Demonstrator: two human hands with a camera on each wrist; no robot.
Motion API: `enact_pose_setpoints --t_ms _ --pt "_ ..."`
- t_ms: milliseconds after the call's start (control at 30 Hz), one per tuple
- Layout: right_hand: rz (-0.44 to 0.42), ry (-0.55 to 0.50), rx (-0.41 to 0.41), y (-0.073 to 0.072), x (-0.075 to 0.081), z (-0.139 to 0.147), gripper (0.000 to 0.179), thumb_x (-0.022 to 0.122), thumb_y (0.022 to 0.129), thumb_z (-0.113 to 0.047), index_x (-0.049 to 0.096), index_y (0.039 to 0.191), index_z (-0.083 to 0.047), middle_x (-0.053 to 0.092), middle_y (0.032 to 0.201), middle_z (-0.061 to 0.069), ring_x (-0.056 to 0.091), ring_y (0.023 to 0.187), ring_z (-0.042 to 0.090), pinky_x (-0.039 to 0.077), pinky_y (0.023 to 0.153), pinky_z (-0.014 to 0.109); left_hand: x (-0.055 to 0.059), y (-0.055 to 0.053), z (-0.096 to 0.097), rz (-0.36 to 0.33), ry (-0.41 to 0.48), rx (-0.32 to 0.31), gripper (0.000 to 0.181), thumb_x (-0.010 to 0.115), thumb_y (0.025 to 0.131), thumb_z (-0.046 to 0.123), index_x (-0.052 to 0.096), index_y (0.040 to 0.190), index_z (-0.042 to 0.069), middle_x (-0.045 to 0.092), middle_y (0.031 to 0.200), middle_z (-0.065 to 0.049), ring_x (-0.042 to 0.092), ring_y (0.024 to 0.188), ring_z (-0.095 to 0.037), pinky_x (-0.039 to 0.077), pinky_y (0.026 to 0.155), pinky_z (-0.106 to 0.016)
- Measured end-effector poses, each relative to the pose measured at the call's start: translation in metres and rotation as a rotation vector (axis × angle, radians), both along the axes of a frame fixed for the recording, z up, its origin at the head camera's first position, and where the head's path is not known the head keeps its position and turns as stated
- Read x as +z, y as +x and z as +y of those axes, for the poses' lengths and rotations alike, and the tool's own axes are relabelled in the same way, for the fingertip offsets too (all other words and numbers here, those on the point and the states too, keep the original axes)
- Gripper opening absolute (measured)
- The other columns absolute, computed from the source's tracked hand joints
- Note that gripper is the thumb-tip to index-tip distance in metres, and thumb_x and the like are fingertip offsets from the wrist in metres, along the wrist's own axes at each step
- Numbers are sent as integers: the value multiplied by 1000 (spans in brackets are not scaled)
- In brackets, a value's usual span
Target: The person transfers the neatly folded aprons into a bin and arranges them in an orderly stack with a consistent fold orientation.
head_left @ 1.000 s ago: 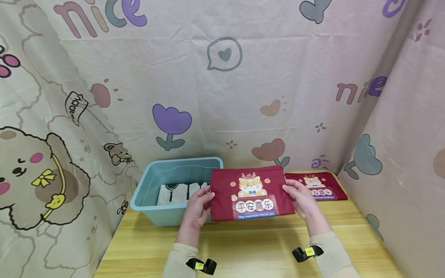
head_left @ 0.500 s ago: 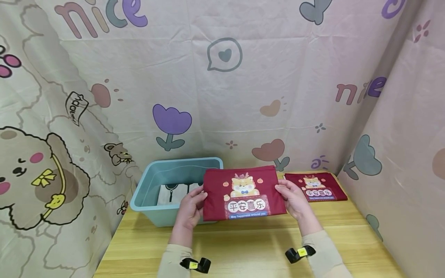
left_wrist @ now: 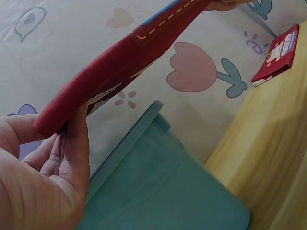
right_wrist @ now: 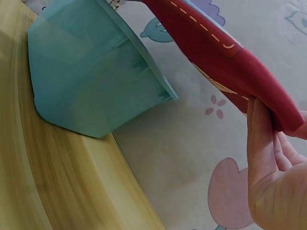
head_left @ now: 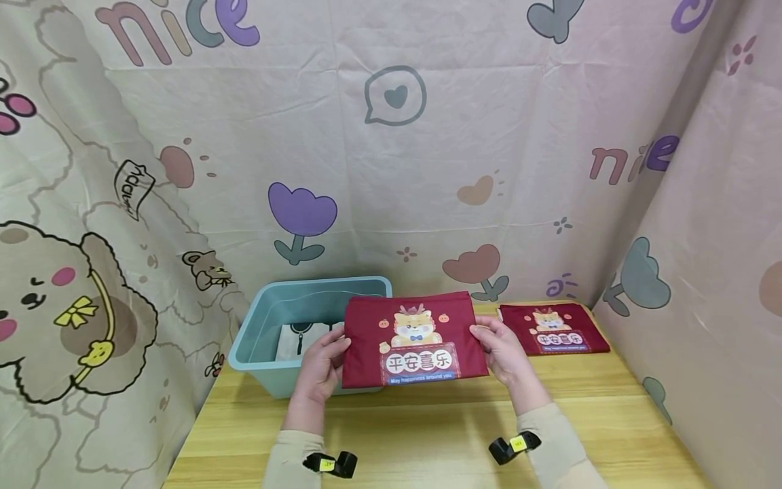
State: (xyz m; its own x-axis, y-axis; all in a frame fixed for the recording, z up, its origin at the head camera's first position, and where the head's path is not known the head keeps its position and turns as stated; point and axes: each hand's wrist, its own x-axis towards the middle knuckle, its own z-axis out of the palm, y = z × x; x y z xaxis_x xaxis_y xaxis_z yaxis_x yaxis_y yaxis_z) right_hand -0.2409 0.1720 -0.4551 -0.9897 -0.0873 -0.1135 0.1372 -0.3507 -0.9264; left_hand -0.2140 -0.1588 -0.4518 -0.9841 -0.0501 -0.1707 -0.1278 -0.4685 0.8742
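I am holding the red printed cloth [head_left: 415,343] up in the air above the table [head_left: 427,435], its cartoon animal, round white character patches and blue strip reading "May happiness around you" facing me. My left hand [head_left: 322,363] is pinching its left edge between thumb and fingers, and my right hand [head_left: 501,350] is gripping the right edge the same way, so the cloth is stretching fairly flat between them. Behind it, and partly hidden by it, the blue-green bin [head_left: 277,367] is standing on the table; inside, a white item with black print [head_left: 303,339] is lying, its right part covered from my view. To the right, past my right hand, a second red cloth [head_left: 556,329] with the same print is resting near the table's back edge. Around all this, a pale curtain [head_left: 397,183] is hanging, printed with tulips, hearts and the word "nice".
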Motion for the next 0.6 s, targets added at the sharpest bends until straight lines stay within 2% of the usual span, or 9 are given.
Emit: enact_pose_setpoints --t_ms 100,400,600 --pt "-4 -3 -4 -1 -1 -4 12 53 99 -1 58 102 -12 69 85 -2 66 76 11 58 67 31 0 -1 -4 -3 -11 2 38 53 97 -1 56 135 0 70 93 1 67 79 -12 56 69 -27" --pt "-12 6 21 -3 -2 -16 10 53 99 -2 56 107 -8 68 86 -2 65 76 11 58 67 31 3 0 -16 -19 -18 20 34 54 96 -2 62 127 6 71 92 2 68 80 -11 56 72 -27" --pt "-6 13 20 -4 0 -26 13 54 99 -3 55 112 -2 69 87 0 66 76 12 58 68 32 5 0 -24 -34 -32 11 39 53 97 -1 54 136 2 70 90 3 67 78 -9 56 71 -25"
